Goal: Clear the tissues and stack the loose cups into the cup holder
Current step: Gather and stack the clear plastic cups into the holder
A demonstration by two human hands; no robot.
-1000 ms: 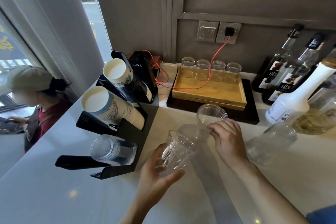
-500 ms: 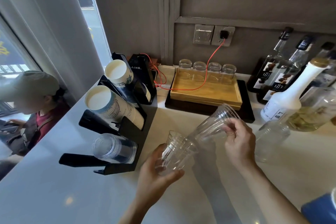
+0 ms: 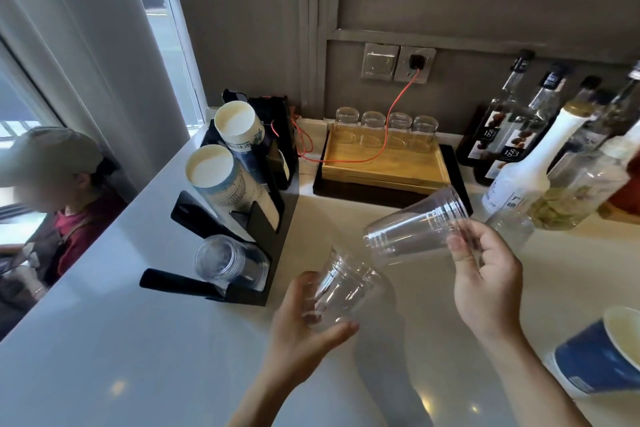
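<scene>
Right of the black cup holder (image 3: pixel 263 239), left hand (image 3: pixel 298 326) grips a small clear plastic cup (image 3: pixel 343 288); right hand (image 3: pixel 488 284) pinches a taller clear plastic cup (image 3: pixel 415 225).

A wooden tray (image 3: pixel 384 168) sits by the wall with four small glasses (image 3: pixel 386 126) lined up at its back edge. A red wire (image 3: pixel 398 104) runs from the wall socket (image 3: pixel 415 63) across it. Tall bottles (image 3: pixel 505 135) stand together on the right. A person in a cap (image 3: pixel 41 156) sits outside the window.

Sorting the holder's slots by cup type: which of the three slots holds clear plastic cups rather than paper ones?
The lowest, front slot of the cup holder: its clear plastic cups are see-through, while the two paper cup stacks above show white insides and blue print.
</scene>
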